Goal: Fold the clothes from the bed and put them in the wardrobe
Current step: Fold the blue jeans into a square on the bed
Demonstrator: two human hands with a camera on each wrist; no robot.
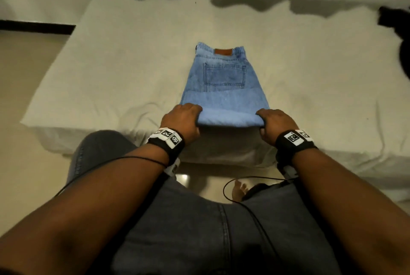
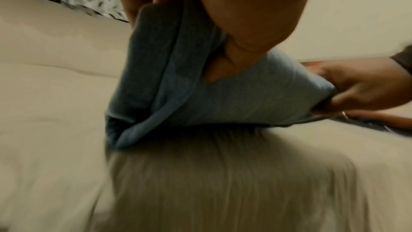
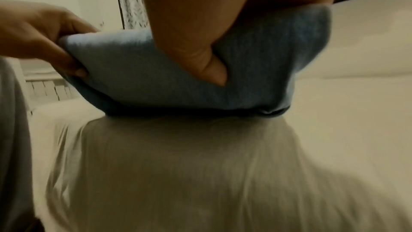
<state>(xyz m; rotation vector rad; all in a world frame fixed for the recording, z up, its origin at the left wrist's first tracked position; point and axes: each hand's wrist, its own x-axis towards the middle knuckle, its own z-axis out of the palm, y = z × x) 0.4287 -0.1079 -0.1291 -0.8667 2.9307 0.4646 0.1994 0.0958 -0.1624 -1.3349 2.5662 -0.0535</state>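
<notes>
the jeans (image 1: 224, 88) lie on the bed (image 1: 111, 64) straight ahead of me, long axis running away toward the waistband. my left hand (image 1: 180, 119) and right hand (image 1: 276, 125) each pinch a corner of the near folded edge, equally close, ready to fold forward.

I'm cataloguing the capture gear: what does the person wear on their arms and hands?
Bare forearms, no sleeves or gloves. Each wrist carries a black band with white blocks printed with black square markers. A thin black cable runs along the left forearm; another loops below the right wrist.
</notes>
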